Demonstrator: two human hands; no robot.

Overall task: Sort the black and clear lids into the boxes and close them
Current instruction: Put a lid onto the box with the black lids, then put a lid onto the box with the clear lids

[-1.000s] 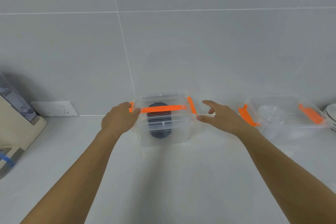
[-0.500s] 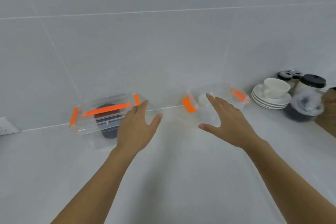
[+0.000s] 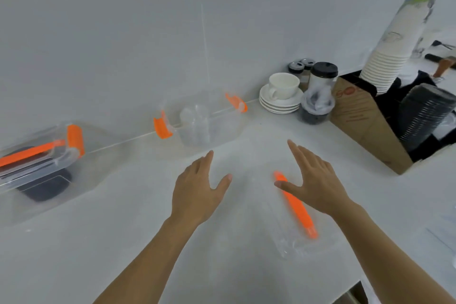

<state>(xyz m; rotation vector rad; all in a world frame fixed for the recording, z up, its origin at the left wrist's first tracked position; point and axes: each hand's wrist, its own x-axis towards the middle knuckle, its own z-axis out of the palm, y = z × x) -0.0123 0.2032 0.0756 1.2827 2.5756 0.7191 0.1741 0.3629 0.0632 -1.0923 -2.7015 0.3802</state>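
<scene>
At the far left a clear box (image 3: 37, 168) with orange latches and an orange handle has its cover on, with black lids (image 3: 44, 186) inside. Against the wall in the middle stands a second clear box (image 3: 222, 126), uncovered, with orange side latches and clear lids (image 3: 195, 118) in it. Its clear cover (image 3: 303, 242) with an orange handle (image 3: 296, 207) lies flat on the counter in front. My left hand (image 3: 197, 190) hovers with fingers spread, left of that cover. My right hand (image 3: 315, 180) is spread above the cover, thumb near the handle.
A white cup on stacked saucers (image 3: 281, 96), a black-lidded jar (image 3: 320, 91) and small shakers (image 3: 301, 66) stand at the back right. A brown cardboard holder (image 3: 365, 126) with paper cups (image 3: 392, 49) and black lids (image 3: 424, 113) fills the right. The counter's front edge (image 3: 345, 291) is near.
The view has swung right, away from the covered box. Both hands left that box and moved right toward the loose cover, which now shows on the counter.
</scene>
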